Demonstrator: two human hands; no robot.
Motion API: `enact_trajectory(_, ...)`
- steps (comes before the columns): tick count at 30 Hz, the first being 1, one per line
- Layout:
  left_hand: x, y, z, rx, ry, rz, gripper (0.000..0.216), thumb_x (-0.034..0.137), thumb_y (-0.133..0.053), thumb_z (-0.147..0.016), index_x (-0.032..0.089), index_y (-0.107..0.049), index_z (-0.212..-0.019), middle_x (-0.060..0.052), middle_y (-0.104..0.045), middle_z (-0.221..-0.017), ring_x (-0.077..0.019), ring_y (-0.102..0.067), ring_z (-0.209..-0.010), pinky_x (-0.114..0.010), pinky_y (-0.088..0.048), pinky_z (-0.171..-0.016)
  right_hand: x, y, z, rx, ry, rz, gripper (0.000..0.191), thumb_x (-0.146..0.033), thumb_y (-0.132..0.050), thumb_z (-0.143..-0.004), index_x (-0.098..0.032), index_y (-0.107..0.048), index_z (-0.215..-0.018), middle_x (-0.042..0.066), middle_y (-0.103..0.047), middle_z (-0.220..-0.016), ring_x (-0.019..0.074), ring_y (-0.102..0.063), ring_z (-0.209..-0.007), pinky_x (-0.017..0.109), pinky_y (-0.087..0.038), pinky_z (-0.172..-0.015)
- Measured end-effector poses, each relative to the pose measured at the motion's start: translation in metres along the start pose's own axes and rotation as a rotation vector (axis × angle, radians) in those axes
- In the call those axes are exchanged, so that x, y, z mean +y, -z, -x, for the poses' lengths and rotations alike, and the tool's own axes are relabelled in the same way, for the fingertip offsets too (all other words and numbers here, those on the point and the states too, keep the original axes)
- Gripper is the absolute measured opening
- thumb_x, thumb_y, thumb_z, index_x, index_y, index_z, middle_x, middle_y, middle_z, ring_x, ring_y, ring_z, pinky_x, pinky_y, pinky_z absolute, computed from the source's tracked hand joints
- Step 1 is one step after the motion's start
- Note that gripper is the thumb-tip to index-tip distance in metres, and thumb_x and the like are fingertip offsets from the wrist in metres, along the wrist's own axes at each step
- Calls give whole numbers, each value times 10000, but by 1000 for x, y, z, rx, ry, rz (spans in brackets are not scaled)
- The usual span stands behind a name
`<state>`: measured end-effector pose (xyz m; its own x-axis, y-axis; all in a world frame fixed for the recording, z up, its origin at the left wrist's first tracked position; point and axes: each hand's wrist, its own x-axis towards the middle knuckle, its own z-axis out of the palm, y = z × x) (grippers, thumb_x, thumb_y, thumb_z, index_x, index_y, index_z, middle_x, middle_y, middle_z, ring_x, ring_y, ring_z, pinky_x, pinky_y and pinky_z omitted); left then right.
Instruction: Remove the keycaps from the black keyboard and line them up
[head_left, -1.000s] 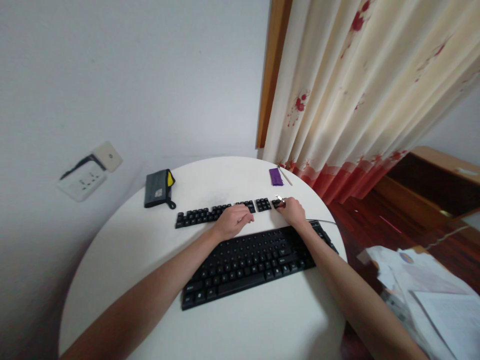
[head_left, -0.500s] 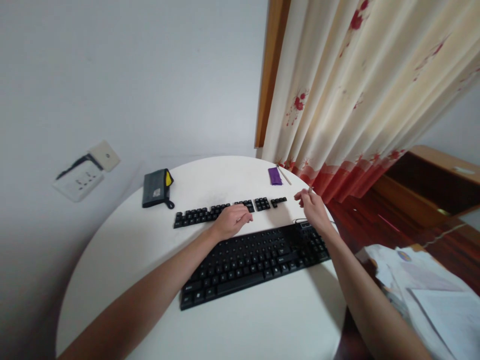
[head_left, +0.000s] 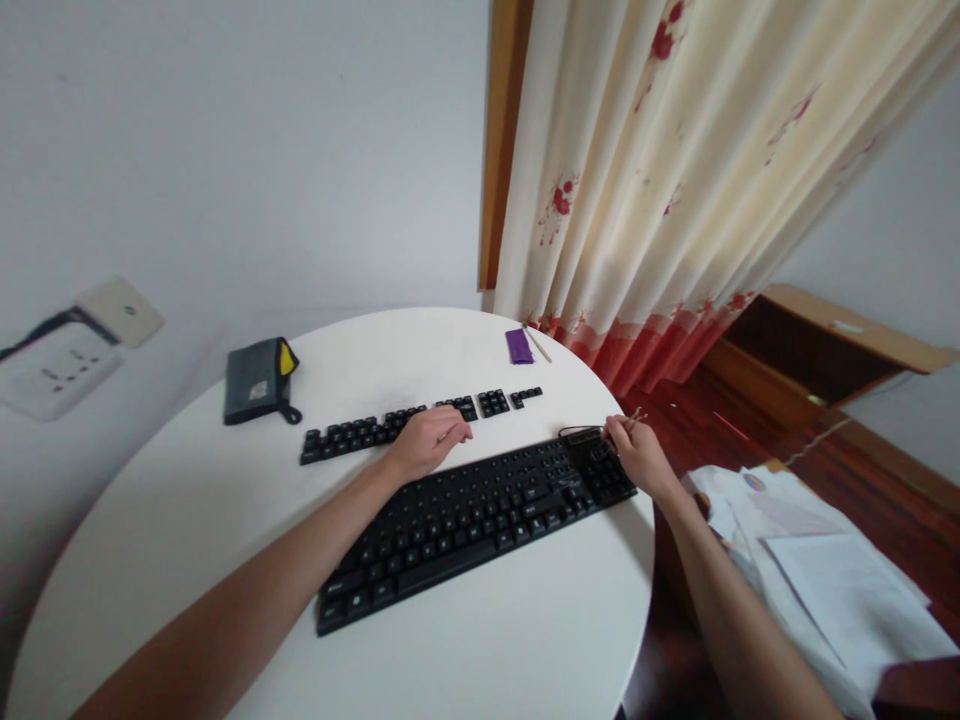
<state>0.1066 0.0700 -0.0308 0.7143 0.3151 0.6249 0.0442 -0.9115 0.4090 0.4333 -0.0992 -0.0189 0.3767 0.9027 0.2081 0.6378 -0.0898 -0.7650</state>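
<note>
A black keyboard (head_left: 465, 520) lies at a slant on the white round table (head_left: 480, 650), its top rows bare of keycaps. Behind it, loose black keycaps (head_left: 349, 437) are laid out in rows. My left hand (head_left: 429, 440) is over the gap between keycaps and keyboard, fingers curled; whatever they may hold is hidden. At the keyboard's right end, my right hand (head_left: 636, 450) is closed around a thin, wire-like tool (head_left: 636, 416), held over the number pad. The tool's lower end is hard to make out against the keys.
A grey zip pouch (head_left: 255, 383) with a yellow patch stands at the back left. Toward the back right lie a purple cloth pouch (head_left: 519, 346) and a thin stick-like brush (head_left: 538, 346). Papers (head_left: 832, 580) are stacked beyond the table's right edge. A floral curtain (head_left: 637, 200) hangs behind.
My right hand has come down from above the table's right edge to the keyboard's number pad, bringing the wire-like tool. My left hand stays near the keycaps. The view has turned right.
</note>
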Motion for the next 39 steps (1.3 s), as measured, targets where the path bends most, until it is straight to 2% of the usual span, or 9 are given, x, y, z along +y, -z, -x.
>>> enact_trajectory(3, 0, 0, 0, 2, 11, -1, 393, 271, -377, -1023, 153, -671, -789, -45, -662, -705, -158, -602, -717, -285, -488, -700, -1, -3, 4, -12, -5, 1, 421, -505, -393, -949, -199, -552, -708, -31, -431, -541, 147, -427, -511, 265, -329, -528)
enact_trajectory(10, 4, 2, -1, 10, 6, -8, 392, 259, -379, -1023, 152, -670, -782, -40, -657, -692, -155, -603, -705, -281, -491, -687, -14, -5, 12, -17, 48, 122, 355, -411, -399, -952, -204, -537, -700, -7, -501, -579, 154, -445, -530, 272, -327, -549)
enact_trajectory(15, 2, 1, 0, 9, -5, -6, 367, 236, -389, -1019, 153, -661, -788, -36, -656, -702, -150, -594, -709, -276, -485, -694, -8, -6, 9, 19, -20, 58, 414, -456, -366, -959, -202, -536, -679, -17, -479, -540, 154, -466, -511, 270, -348, -548)
enact_trajectory(20, 1, 0, 1, 2, 6, -9, 381, 244, -374, -1024, 148, -658, -789, -43, -656, -707, -150, -590, -712, -283, -488, -697, 0, -8, 8, -3, -29, 49, 446, -486, -359, -960, -194, -555, -685, -17, -483, -522, 149, -455, -485, 267, -350, -536)
enact_trajectory(23, 0, 0, 2, -2, 8, -4, 371, 234, -379, -1021, 148, -659, -793, -44, -658, -711, -154, -591, -720, -290, -487, -707, -5, -12, 13, 6, 8, 146, 436, -457, -344, -971, -195, -566, -702, 13, -544, -557, 167, -506, -524, 271, -362, -555)
enact_trajectory(29, 0, 0, 2, -7, 20, -3, 371, 235, -384, -1019, 146, -665, -793, -45, -658, -712, -152, -595, -721, -284, -488, -703, -15, -17, 21, -24, 43, 518, 368, -416, -380, -976, -201, -637, -825, 92, -683, -716, 220, -621, -630, 291, -365, -605)
enact_trajectory(31, 1, 1, 1, -9, 23, -7, 370, 230, -386, -1018, 144, -665, -790, -45, -657, -710, -151, -595, -720, -281, -485, -700, -13, -15, 19, -22, 45, 474, 351, -416, -400, -970, -201, -630, -816, 88, -679, -712, 217, -616, -626, 289, -370, -602)
enact_trajectory(36, 5, 2, 0, -8, 17, -15, 390, 240, -373, -1022, 146, -661, -776, -44, -657, -701, -150, -597, -712, -276, -486, -689, 1, -8, 11, 2, 40, 86, 411, -431, -371, -977, -201, -547, -684, 14, -557, -561, 166, -524, -529, 273, -387, -581)
enact_trajectory(39, 5, 2, -1, -7, 16, -11, 392, 248, -373, -1023, 148, -662, -777, -44, -656, -699, -151, -599, -712, -275, -488, -686, 8, -8, 8, 11, 25, -27, 438, -467, -393, -967, -197, -546, -658, -4, -526, -537, 152, -504, -519, 272, -387, -581)
